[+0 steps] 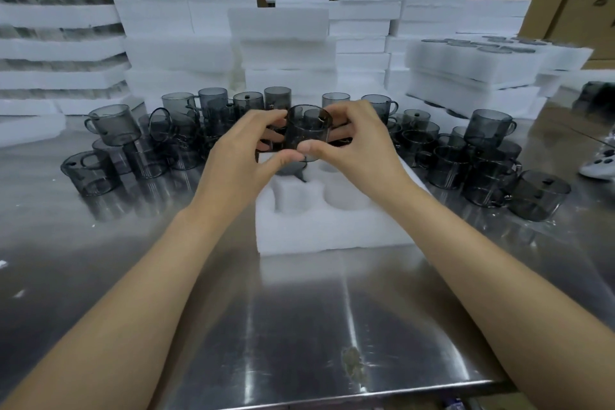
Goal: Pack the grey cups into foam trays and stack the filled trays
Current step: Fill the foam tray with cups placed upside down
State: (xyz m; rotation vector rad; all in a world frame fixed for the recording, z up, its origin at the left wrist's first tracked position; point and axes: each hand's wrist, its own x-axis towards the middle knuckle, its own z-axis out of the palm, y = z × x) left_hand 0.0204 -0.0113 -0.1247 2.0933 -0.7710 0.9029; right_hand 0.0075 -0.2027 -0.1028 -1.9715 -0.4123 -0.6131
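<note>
Left hand and right hand pinch a smoky grey glass cup in curled fingers over the white foam tray mid-tabletop. Its near pockets are empty, loose cups wait, and a few filled trays are stacked far right.

A polished steel table carries everything. Under both hands lies a white foam tray with round pockets. Grey cups crowd the surface left of the left hand, some stacked. A second cluster sits right of the right hand. Foam stacks rise beyond the fingers.
</note>
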